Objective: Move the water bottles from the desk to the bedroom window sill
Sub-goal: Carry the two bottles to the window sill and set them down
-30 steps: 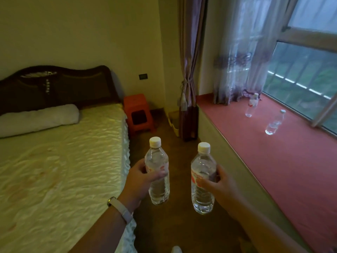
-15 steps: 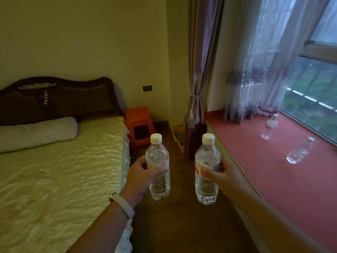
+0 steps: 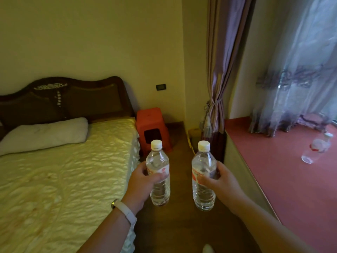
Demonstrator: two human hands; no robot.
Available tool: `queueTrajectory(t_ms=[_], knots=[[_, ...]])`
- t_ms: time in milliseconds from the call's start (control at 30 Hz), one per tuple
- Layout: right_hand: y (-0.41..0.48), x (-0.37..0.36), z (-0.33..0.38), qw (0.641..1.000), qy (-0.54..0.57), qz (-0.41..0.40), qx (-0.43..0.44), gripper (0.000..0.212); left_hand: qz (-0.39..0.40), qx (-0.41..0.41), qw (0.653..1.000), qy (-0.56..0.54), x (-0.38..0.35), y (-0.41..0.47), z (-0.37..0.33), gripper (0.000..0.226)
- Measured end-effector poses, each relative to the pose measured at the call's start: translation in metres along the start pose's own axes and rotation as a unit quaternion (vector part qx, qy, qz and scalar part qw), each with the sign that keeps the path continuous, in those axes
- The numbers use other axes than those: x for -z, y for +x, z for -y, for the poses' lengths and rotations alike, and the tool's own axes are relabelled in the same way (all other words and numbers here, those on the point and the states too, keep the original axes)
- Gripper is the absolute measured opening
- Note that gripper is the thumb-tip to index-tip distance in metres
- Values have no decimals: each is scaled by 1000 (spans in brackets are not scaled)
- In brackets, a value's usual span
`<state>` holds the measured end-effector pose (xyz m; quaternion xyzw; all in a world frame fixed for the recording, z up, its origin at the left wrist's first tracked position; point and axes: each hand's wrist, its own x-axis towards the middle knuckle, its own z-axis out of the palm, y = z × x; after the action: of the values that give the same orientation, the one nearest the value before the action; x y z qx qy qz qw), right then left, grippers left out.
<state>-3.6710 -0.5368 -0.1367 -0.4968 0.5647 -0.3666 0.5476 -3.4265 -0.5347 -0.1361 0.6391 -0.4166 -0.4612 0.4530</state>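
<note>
I have one bottle in each hand, both upright over the wooden floor, short of the window sill (image 3: 284,172) that runs along my right. My left hand (image 3: 141,187) is wrapped round the left bottle (image 3: 159,172) at the label, thumb across the front; my right hand (image 3: 221,181) is clamped the same way on the right bottle (image 3: 202,178), fingers curled behind it.

Both look full, so I judge them fairly heavy for their size, with water that will slosh if I swing them. The clear plastic is thin and ribbed below the label, and should dent under a hard squeeze. The label band is the best hold: a slight waist, paper rather than slick plastic. The white screw caps are on.

The sill is broad, flat and covered in matte red, which ought to take a round base steadily. Far along it, near the sheer curtain (image 3: 295,88), stands another bottle (image 3: 316,148), blurred, perhaps two close together. Left of the sill are an orange plastic stool (image 3: 151,125) and a bed (image 3: 63,170) with a glossy quilted cover.
</note>
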Motion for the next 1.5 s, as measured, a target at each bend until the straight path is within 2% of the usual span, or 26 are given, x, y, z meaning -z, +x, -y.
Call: queueTrajectory(t_ms=[267,567,833,967,1200,1367,1500], knots=[[85,79,19,1000,9,0,8,45,32,-13,999,15,-90,77,-43,38],[133,155,13,995,45,-86,0,39,123,-29,992,30,-181,148,-79,42],[172,210,-4,974,94,-204,-30,38,237,-20,969,62,-267,226,-91,47],[203,235,-10,954,114,-274,-42,41,308,-22,949,67,-319,278,-97,44],[258,268,-5,902,138,-404,-61,42,436,-30,893,106,-409,369,-114,48],[279,283,-3,862,137,-482,-74,42,514,-29,850,112,-464,406,-118,41],[276,289,-13,827,134,-538,-96,46,556,-21,821,128,-499,416,-110,47]])
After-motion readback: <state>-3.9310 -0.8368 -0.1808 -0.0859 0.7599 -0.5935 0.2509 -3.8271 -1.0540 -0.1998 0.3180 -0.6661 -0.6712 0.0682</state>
